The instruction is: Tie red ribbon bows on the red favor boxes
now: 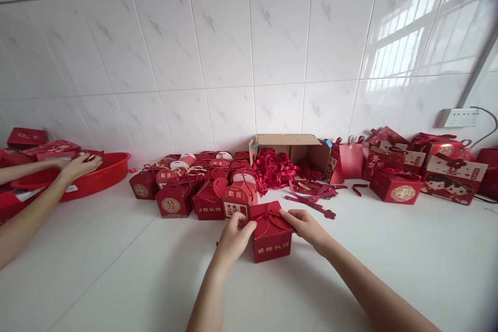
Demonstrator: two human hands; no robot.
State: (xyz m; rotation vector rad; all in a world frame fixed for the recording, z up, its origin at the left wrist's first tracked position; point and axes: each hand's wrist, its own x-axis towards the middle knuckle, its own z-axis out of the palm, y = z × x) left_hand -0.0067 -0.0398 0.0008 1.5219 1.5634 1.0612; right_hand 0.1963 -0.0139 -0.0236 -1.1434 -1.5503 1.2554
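A red gift box with gold lettering stands upright on the white counter in front of me. A thin red ribbon is tied in a bow over its folded top flaps. At the box's upper left edge, my left hand is closed, thumb and fingers pinching at one side of the ribbon. My right hand is closed at the upper right corner, its thumb and fingertips at the ribbon's other side. The fingertips partly hide what they grip.
Several packed red boxes stand behind, left of a cardboard box spilling red ribbons. More gift boxes and bags are at right. At far left, another person's hands work over a red basin.
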